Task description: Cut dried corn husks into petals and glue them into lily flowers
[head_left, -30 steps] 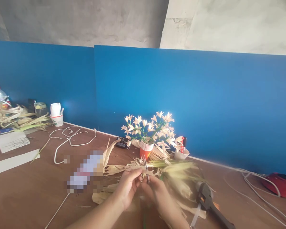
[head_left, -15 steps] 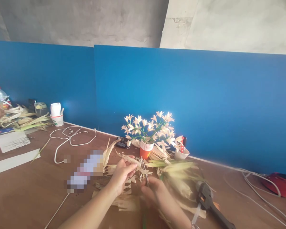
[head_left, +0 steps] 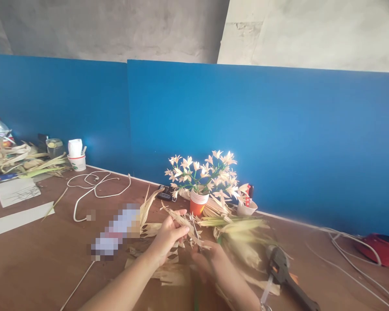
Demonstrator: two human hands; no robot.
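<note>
A strip of dried corn husk point(head_left: 179, 217) is pinched between the thumb and fingers of my left hand point(head_left: 168, 235). My right hand point(head_left: 210, 259) is closed on a pair of scissors point(head_left: 195, 227), whose blades point up and away at the strip's right part. Whether the blades touch the husk I cannot tell. Below both hands lie cut husk pieces point(head_left: 171, 275) with notched edges. Just beyond the blades stands a stack of orange and white paper cups point(head_left: 198, 204) holding pale husk flowers point(head_left: 201, 170) on green stems.
Greenish husks point(head_left: 246, 242) and a black glue gun point(head_left: 280, 270) lie on the right. A small white bowl point(head_left: 247, 209) stands behind. White cables point(head_left: 94, 185) trail over the brown table point(head_left: 35, 268). At far left are a husk pile point(head_left: 26, 160) and a white cup point(head_left: 78, 162).
The husk strip in my left hand has turned, its right end now slanting lower toward my right hand. Both hands have barely shifted. A bit of a person's hand at far left has gone from view.
</note>
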